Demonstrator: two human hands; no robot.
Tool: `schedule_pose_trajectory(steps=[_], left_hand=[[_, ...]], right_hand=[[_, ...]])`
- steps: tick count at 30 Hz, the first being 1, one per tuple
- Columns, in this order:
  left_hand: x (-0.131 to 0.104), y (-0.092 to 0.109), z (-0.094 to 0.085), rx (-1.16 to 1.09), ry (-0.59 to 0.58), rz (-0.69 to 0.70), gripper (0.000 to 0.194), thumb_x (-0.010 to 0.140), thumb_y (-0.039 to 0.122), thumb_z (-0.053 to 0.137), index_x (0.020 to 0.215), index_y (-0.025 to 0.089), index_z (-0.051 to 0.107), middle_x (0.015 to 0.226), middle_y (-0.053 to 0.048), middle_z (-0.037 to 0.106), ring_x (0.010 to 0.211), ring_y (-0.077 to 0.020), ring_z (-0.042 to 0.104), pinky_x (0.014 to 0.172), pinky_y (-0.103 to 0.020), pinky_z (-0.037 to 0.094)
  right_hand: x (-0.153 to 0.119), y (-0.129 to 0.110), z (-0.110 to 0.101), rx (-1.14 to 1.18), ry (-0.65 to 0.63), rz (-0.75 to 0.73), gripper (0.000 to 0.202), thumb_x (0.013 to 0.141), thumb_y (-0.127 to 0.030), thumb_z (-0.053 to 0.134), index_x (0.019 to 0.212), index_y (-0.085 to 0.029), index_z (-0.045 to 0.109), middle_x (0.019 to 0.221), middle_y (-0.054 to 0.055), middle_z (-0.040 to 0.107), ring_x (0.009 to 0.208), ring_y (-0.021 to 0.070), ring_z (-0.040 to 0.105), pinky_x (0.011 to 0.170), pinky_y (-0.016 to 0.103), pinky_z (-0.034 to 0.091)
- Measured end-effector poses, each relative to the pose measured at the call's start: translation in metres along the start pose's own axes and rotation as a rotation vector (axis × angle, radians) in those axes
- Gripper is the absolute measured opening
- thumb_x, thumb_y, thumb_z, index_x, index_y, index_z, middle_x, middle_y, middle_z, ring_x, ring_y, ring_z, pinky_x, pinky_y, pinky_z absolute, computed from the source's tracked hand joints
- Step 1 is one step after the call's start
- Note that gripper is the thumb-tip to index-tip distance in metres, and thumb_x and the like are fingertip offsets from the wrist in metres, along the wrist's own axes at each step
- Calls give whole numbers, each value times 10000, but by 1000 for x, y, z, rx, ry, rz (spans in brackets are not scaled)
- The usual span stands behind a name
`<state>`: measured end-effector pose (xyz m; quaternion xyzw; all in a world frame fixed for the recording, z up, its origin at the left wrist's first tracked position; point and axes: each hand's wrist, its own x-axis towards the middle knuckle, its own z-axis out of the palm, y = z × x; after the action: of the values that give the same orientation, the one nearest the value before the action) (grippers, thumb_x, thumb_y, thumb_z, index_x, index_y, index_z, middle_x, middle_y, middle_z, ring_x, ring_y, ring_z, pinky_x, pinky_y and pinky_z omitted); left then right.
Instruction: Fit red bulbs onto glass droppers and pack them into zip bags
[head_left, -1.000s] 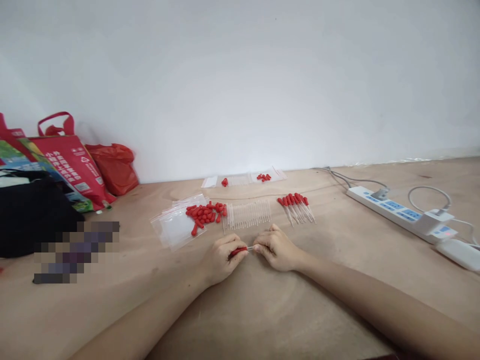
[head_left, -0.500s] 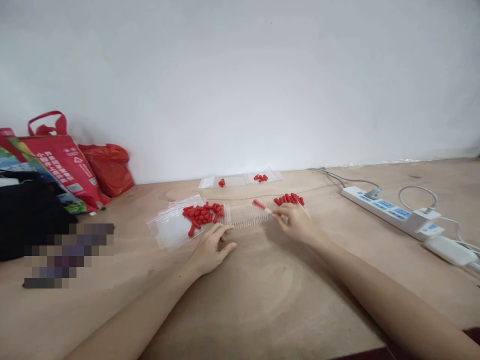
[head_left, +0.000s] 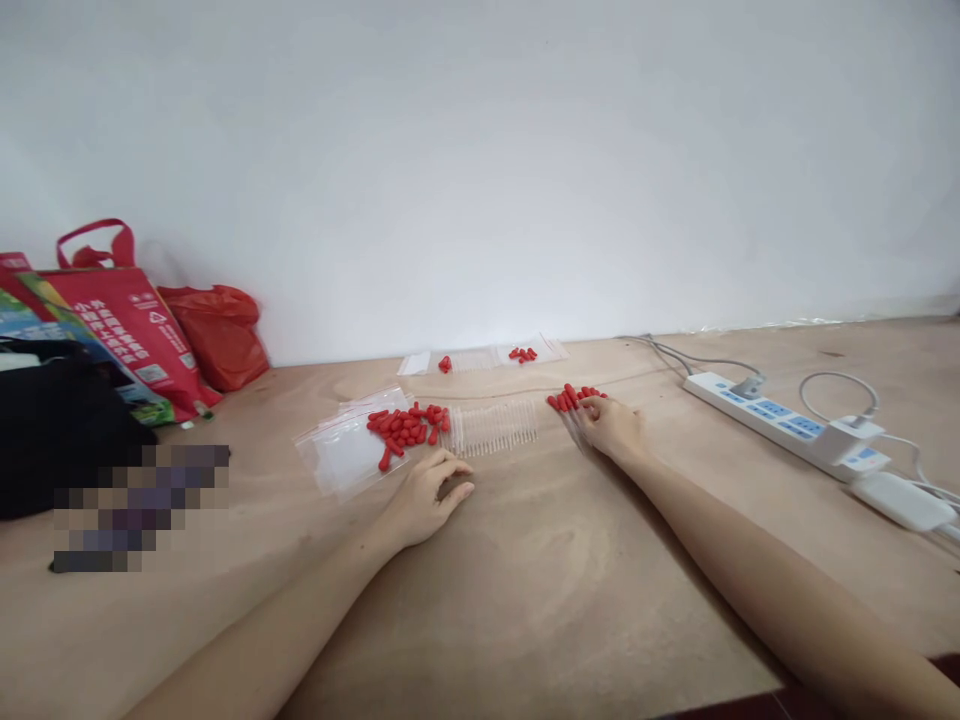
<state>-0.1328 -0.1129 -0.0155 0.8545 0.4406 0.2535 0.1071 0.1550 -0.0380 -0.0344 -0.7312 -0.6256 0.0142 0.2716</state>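
Note:
My left hand (head_left: 427,497) rests on the table with loosely bent fingers and the thumb apart, holding nothing. Its fingertips lie just in front of a row of thin clear glass tubes (head_left: 491,430). Left of that row, loose red rubber bulbs (head_left: 405,428) are heaped partly on clear zip bags (head_left: 341,452). To the right, my right hand (head_left: 613,428) has its thumb and fingers pinched at a group of droppers (head_left: 568,397) with red bulbs and glass stems. A dropper seems to be between the fingertips, which partly hide the group.
Against the wall lie more clear bags (head_left: 480,360) with red bulbs and tubes. A white power strip (head_left: 787,420) with plugs and cables runs along the right. At left stand a red printed bag (head_left: 127,330), a red plastic bag (head_left: 217,335) and a black bag (head_left: 67,430).
My right hand has moved right, bringing the red-bulbed dropper from beside the tube row to the dropper group. The left hand has stayed almost still.

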Motion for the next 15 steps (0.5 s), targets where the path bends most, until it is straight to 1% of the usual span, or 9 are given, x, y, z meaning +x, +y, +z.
schedule_pose_trajectory(steps=[4,6,9,11,12,15], left_hand=[[0,0,0,-8,9,-4,144,792,229,490,886,190,593,866,-33,579,767,-159,547,689,-285,443],[0,0,0,-14,11,-4,145,793,234,489,883,191,593,863,-32,577,756,-155,546,684,-284,445],[0,-1,1,-22,6,-6,145,789,231,492,882,189,595,857,-31,574,751,-153,546,685,-284,444],[0,-1,1,-28,4,-8,145,787,224,494,883,185,596,854,-33,573,757,-155,546,689,-285,443],[0,-1,1,-31,5,-9,144,787,222,496,882,183,597,853,-34,572,755,-154,546,689,-284,443],[0,0,0,-41,13,-12,142,789,226,500,883,187,599,854,-33,571,745,-151,546,681,-280,445]], right_hand=[[-4,-3,-2,33,60,-9,292,791,-361,419,943,-218,622,919,70,640,874,222,549,784,369,276],[-9,-10,-3,47,72,-64,281,796,-352,405,908,-215,623,904,58,641,851,204,547,774,355,273],[-16,-26,-2,15,57,-175,255,789,-326,407,845,-209,626,844,46,647,833,192,543,775,345,267],[-17,-39,2,-44,28,-205,248,781,-311,410,802,-201,631,814,53,650,831,201,546,780,355,261],[-16,-45,4,-78,3,-196,254,780,-306,406,776,-195,634,796,62,652,823,209,551,779,365,259],[-9,-61,10,-165,-105,-113,282,779,-291,395,723,-168,643,755,96,651,783,229,570,766,386,258]])
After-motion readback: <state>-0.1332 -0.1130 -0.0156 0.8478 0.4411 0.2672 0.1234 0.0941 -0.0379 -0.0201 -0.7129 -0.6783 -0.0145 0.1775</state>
